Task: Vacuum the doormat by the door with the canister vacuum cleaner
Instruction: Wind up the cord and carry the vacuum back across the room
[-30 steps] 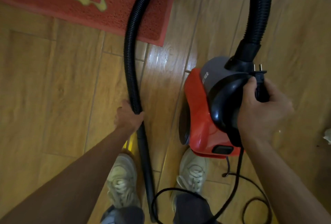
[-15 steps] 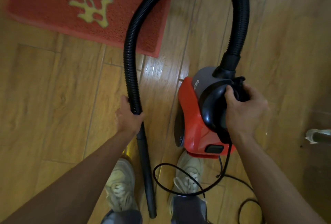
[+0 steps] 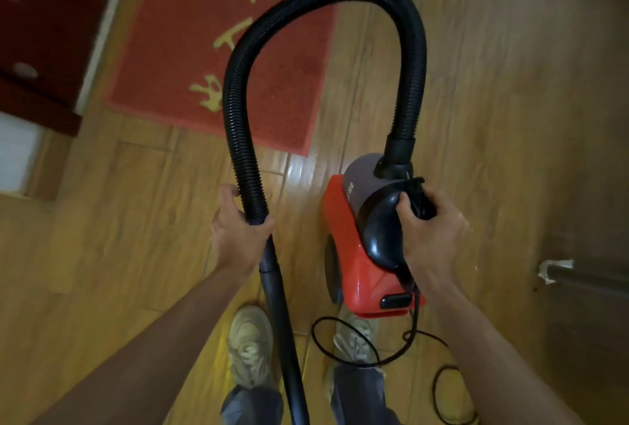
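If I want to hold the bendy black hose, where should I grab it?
Probably at the smooth cuff where the ribbed hose meets the straight tube, coming from its left side, as the left hand does now. The ribbed part arches high and would likely flop; the cuff is round, looks stiff, and fingers wrap right round it.

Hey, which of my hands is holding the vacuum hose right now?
Your left hand: it grips the black hose where it joins the rigid tube. The right hand holds the red canister by its top handle instead.
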The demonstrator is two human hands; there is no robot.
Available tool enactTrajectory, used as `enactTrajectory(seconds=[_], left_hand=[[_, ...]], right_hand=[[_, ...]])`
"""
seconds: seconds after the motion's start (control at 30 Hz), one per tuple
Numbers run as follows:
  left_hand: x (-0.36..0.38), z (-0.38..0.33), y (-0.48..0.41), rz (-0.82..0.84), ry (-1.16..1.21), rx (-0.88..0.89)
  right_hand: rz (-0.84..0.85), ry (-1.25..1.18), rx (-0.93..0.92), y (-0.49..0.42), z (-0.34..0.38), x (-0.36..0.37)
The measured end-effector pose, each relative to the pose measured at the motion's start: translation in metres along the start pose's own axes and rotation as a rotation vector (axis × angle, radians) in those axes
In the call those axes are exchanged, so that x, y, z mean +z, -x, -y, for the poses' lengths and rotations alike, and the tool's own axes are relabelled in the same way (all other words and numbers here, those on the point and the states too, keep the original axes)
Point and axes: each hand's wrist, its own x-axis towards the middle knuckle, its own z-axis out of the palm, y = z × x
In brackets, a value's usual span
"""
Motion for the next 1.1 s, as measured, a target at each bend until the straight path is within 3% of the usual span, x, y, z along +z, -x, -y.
enactTrajectory(seconds=[0.3,0.7,0.9,1.1], left_hand=[[-0.12,-0.123,0.049,-0.1,0.138,0.029],[-0.217,-0.274,0.148,-0.346,0.262,0.015],[-0.263,-0.32,0.205,-0.48,0.309,-0.044],[-0.3,-0.319,0.264,-0.61,0.33,-0.133]], right_hand=[[0.059,-0.142,-0.141,0.013,0.127,-0.093],[0.25,-0.128,-0.337,-0.001,0.276,-0.214],[0.302,-0.117,-0.495,0.015,0.323,-0.256],[0.395,-0.099,-0.6,0.053,0.359,-0.287]])
